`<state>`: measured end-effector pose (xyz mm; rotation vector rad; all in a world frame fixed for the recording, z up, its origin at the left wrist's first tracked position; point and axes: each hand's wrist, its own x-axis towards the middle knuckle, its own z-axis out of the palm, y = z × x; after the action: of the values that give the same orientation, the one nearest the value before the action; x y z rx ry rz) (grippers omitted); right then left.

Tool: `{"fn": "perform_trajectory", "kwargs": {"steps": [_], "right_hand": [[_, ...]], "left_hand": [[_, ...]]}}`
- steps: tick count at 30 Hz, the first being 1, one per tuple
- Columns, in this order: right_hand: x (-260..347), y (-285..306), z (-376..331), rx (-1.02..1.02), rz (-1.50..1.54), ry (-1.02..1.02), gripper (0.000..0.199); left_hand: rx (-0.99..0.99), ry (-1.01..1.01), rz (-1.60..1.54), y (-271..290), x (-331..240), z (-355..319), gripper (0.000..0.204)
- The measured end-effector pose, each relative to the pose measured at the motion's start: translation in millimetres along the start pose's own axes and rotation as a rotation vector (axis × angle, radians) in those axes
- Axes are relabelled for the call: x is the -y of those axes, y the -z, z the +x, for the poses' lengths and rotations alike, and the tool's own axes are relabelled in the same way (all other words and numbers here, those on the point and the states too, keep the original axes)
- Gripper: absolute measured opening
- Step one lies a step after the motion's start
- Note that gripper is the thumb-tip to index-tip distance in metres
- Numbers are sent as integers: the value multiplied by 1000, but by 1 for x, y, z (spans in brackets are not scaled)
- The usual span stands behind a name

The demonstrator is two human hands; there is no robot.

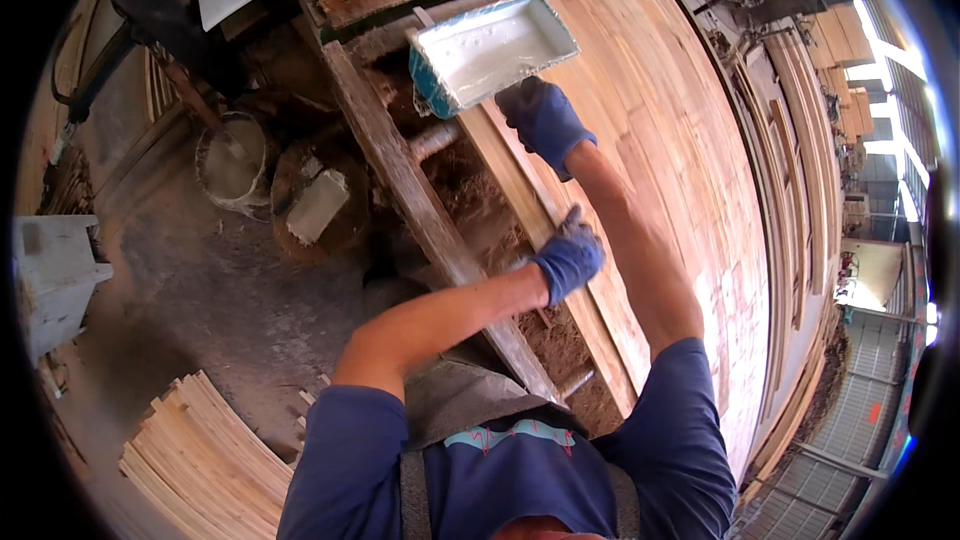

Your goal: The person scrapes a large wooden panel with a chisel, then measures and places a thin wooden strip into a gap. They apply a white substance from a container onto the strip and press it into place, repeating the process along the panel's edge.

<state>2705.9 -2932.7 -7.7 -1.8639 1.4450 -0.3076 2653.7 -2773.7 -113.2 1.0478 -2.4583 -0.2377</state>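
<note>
Both blue-gloved hands rest on the long wooden plank (540, 230) just below the paint tray (490, 45), left hand (568, 258) curled gripping its edge, right hand (545, 120) flat near the tray; the plank looks stiff, light, best held edgewise.

A timber or veneer workshop. Broad sheets of thin wood (680, 140) cover a long bench carried on a rough wooden frame (420, 210); cut strips lie stacked (200, 450) on the dusty floor (230, 290); further boards (800, 160) line the far side, apparently under an open-sided shed roof.
</note>
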Motion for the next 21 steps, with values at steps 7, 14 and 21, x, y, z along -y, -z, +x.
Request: {"fn": "perform_trajectory", "kwargs": {"steps": [7,14,21], "right_hand": [[-75,32,-186,3,-143,-91,42],[-173,68,-416,29,-176,-244,41],[-249,89,-620,-98,-154,-261,29]], "left_hand": [[-138,-111,230,32,-113,-53,33],[99,-398,-373,52,-290,-160,16],[-32,29,-500,58,-359,-253,22]]}}
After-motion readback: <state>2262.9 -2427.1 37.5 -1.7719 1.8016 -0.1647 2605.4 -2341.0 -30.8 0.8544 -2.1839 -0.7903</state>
